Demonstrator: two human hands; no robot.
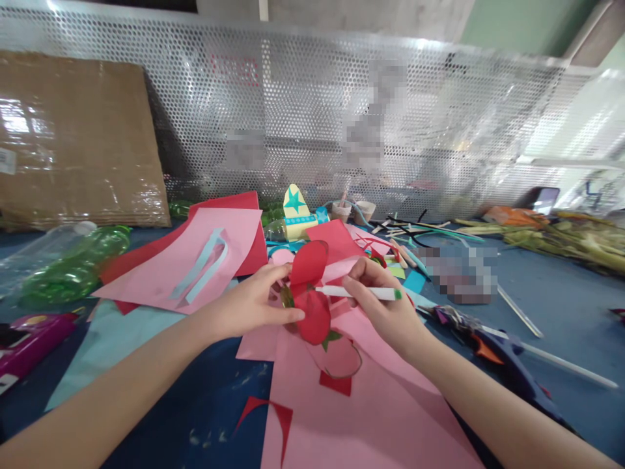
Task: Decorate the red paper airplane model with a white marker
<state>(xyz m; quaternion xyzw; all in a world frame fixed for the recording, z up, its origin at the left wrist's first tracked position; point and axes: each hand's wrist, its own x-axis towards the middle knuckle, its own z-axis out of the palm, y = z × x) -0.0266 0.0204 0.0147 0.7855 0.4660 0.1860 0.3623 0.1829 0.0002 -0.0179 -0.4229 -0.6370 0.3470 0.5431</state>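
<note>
My left hand (254, 303) pinches a red paper flower (310, 290) with rounded petals and small green leaves, held just above the table. My right hand (385, 303) is closed round a white marker (359, 293) with a green end, its tip pointing left at the flower's middle. Both hands hover over large pink paper sheets (351, 417). A clear plastic ring (342, 361) lies on the pink sheet right below the flower.
Red and pink sheets (205, 254) with a light blue paper strip lie at left. Green and clear plastic bottles (68, 267) sit far left, a cardboard panel (73, 140) behind. A yellow paper rocket (297, 212), small cups, sticks, scraps and dried leaves (576, 238) crowd the blue table.
</note>
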